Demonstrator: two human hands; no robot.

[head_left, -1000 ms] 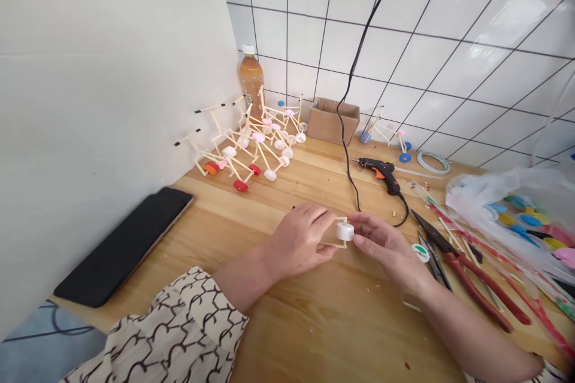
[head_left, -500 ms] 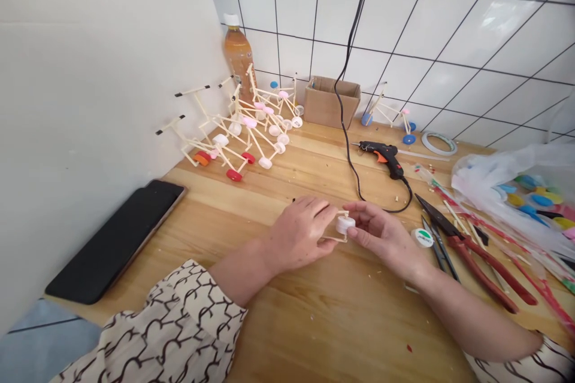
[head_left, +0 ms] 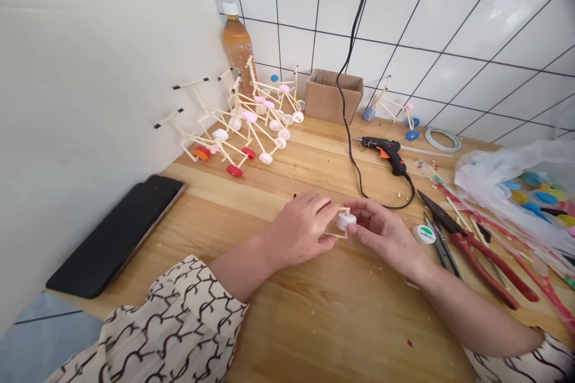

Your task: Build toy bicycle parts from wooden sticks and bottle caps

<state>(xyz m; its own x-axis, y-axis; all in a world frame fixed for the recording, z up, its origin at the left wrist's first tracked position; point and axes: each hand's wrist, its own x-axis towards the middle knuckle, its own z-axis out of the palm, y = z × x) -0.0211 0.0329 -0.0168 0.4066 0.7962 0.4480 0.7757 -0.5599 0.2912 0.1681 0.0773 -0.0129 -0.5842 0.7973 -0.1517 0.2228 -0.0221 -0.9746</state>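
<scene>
Near the middle of the wooden table, my left hand [head_left: 302, 228] is closed on a small frame of thin pale sticks [head_left: 336, 236], most of it hidden under the palm. A white round cap [head_left: 345, 221] sits between the stick ends on the frame's right side. The thumb and fingers of my right hand [head_left: 387, 234] pinch this cap from the right. Several stick models [head_left: 249, 116] with pink, white and red caps stand at the back left.
A black phone [head_left: 117, 233] lies at the left. Behind are a bottle [head_left: 238, 48], a cardboard box [head_left: 335, 96] and a corded glue gun [head_left: 385, 154]. At the right are tape [head_left: 442, 139], pliers [head_left: 476, 251], scissors [head_left: 442, 246] and a bag of caps [head_left: 534, 185].
The view has shifted slightly. Both hands keep nearly the same place and hold on the stick frame and white cap.
</scene>
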